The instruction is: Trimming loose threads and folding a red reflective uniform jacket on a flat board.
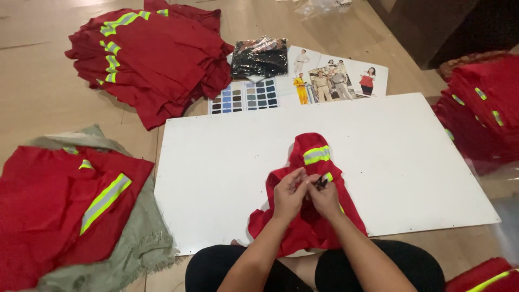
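Near the six o'clock edge of a white board (216, 178) lying flat on the floor, the left hand (289, 194) and the right hand (326, 199) meet close together over a small red garment (311, 216) with yellow-green reflective bands; the fingers of both pinch at a small dark object (321, 183) between them, too small to make out. The garment lies bunched on the board, its banded top end pointing to twelve o'clock and its lower part spilling over the board's near edge toward the person's black-clad knees (216, 267). Beyond the board at twelve o'clock lie a flat printed sheet (346, 70) with small pictures of standing figures in work clothes, a rectangular colour swatch card (246, 97) of grey, blue and tan squares just to its left, and a glossy clear package (259, 57) holding something black, resting on the sheet's upper left corner. At ten o'clock sits a heap of red garments (157, 59) with the same reflective bands; at eight o'clock another red pile (48, 205) lies on a grey-green cloth (140, 243); at two o'clock a stack of red garments (481, 108) rests beside the board's right edge.
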